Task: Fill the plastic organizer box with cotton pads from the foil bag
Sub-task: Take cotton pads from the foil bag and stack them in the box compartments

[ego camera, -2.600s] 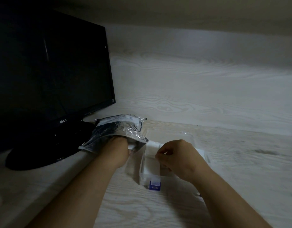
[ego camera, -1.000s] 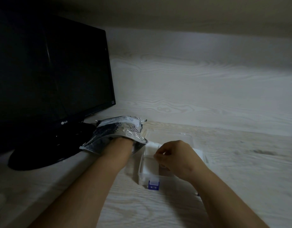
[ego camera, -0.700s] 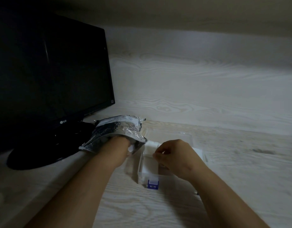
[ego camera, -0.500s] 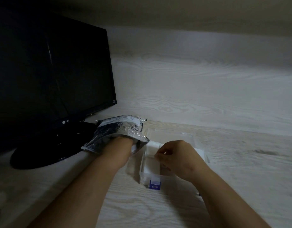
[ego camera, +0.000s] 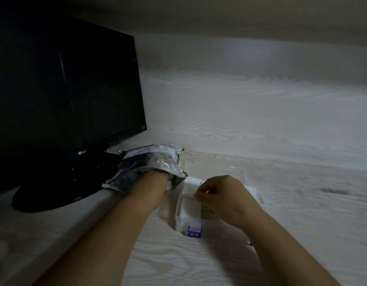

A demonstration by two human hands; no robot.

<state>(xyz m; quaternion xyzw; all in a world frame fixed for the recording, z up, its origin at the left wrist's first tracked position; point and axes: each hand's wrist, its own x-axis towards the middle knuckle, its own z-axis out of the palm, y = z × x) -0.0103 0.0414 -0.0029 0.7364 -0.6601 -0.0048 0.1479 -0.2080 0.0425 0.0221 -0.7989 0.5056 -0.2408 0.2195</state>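
A: What is changed in the head view?

B: Little. The left hand [ego camera: 156, 181] is kept inside the foil bag [ego camera: 149, 164], fingers hidden. Cotton pads [ego camera: 190, 208] are pinched by the right hand [ego camera: 222, 195] in the plastic organizer box [ego camera: 178, 215] on the counter [ego camera: 302, 223]. Filling is judged unfinished.

Your foil bag [ego camera: 149, 164] is crinkled silver with black print. The organizer box [ego camera: 179, 211] is clear, its latch [ego camera: 194, 231] blue, its cotton pads [ego camera: 192, 205] white. At the desk's [ego camera: 302, 203] left edge the monitor [ego camera: 65, 96] is glossy black; the desk is pale wood-grain.
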